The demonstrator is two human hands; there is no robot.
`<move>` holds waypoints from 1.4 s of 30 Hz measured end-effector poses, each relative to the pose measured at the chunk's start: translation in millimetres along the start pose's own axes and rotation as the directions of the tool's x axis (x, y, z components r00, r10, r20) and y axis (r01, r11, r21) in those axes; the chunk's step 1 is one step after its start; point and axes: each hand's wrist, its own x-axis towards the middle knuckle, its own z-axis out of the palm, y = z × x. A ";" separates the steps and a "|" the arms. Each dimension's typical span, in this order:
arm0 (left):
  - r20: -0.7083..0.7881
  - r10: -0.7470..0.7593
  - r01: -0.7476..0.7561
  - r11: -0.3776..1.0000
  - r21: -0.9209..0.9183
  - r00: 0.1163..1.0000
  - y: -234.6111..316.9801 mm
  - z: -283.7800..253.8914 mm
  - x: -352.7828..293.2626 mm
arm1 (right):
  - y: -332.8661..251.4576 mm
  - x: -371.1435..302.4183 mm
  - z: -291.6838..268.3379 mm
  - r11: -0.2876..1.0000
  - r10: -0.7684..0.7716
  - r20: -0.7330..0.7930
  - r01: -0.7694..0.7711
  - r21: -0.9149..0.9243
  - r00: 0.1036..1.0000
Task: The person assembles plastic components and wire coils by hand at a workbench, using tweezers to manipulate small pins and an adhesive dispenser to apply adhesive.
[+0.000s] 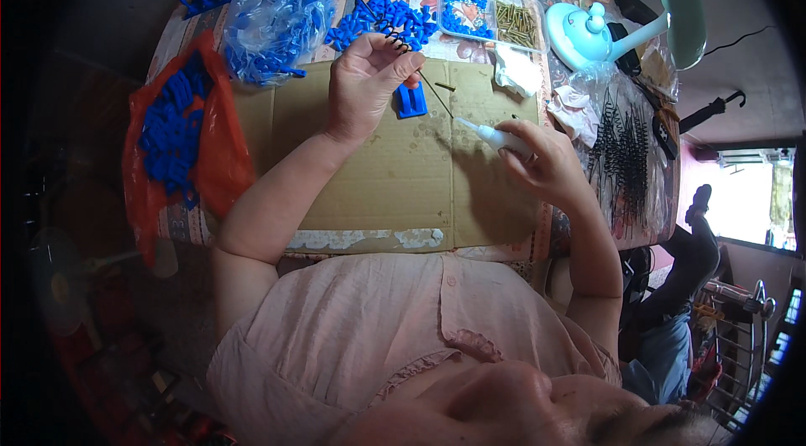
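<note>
My left hand pinches a black coiled spring with long straight ends, holding it slanted above the cardboard sheet. My right hand grips a small white squeeze bottle with a narrow nozzle. The nozzle tip is at the lower end of the spring's wire; whether they touch I cannot tell. Just below my left fingers lies a blue slotted plastic part on the cardboard. A single brass screw rests beside it.
Loose blue parts are heaped beyond my left hand. A clear tray holds small blue pieces and brass screws. Blue parts fill a clear bag and an orange bag. Black springs lie at right, near a pale lamp base.
</note>
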 end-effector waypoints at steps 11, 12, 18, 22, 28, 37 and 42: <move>-0.041 -0.103 0.098 0.991 -0.094 0.994 -0.5 -7.9 5.5 | 14.0 -8.4 -19.8 0.878 0.204 -0.104 -0.135 0.458 0.973; -0.031 -0.100 0.097 0.991 -0.095 0.994 -0.6 -8.5 6.1 | 22.7 -8.7 -22.4 0.870 0.219 -0.103 -0.147 0.471 0.970; -0.043 -0.105 0.096 0.981 -0.170 0.994 -0.3 -8.4 9.3 | 54.1 -2.7 -49.0 0.901 0.280 -0.282 -0.150 0.406 0.918; -0.018 -0.038 0.036 0.994 -0.106 0.999 6.2 -3.2 8.1 | 91.9 3.5 -43.0 0.924 0.244 -0.418 -0.079 0.374 0.875; 0.042 0.004 -0.002 0.999 -0.037 0.999 13.6 13.0 2.5 | 87.6 22.5 -43.9 0.956 0.291 -0.439 -0.244 0.161 0.850; 0.095 0.053 -0.056 0.998 0.036 0.994 35.6 28.1 8.2 | 103.5 37.2 -36.9 0.930 0.356 -0.400 -0.362 0.063 0.845; 0.112 0.096 -0.102 0.994 0.049 0.989 40.7 27.0 12.4 | 99.6 22.5 -44.9 0.958 0.286 -0.439 -0.269 0.104 0.852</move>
